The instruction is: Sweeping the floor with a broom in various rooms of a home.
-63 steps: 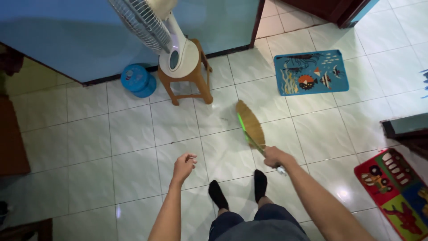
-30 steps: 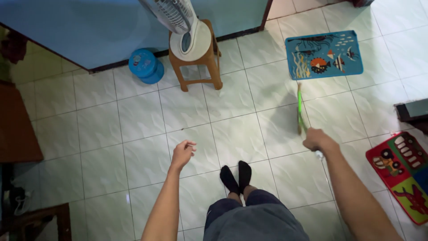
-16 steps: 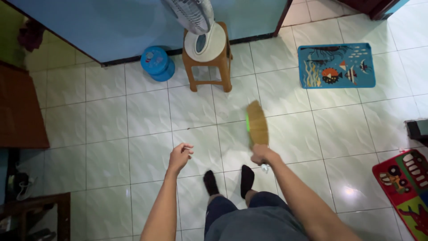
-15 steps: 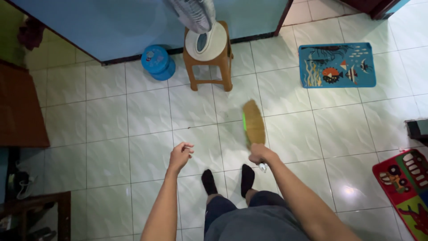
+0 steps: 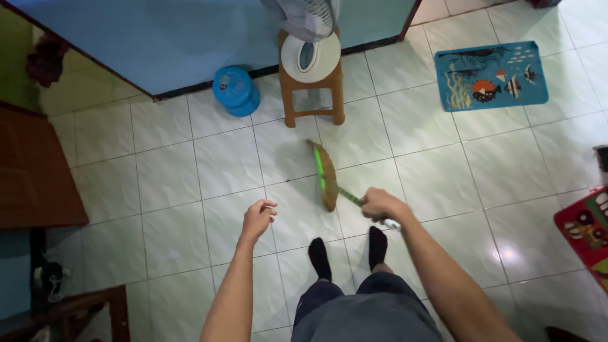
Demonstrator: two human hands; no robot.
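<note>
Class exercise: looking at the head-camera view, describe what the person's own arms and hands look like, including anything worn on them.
Both forearms are bare: no sleeves reach into view, and no watch, bracelet or glove shows on either. The left hand and the right hand are bare too; whether any ring is worn is too small to tell. Both arms enter from the bottom edge, either side of dark grey shorts.

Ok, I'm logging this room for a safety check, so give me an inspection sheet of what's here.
Surface: pale tiled floor, glossy, glare patch at right.
Job's things: hand broom with tan bristles and green band, bristles on the floor.
Clutter: blue round tub by the wall; wooden stool carrying a fan.
Hands: right hand gripping the broom handle; left hand loosely curled, empty.
Cables: nothing seen.
Surroundings: blue wall; fish-pattern mat; red picture mat; dark wooden furniture at left.
</note>
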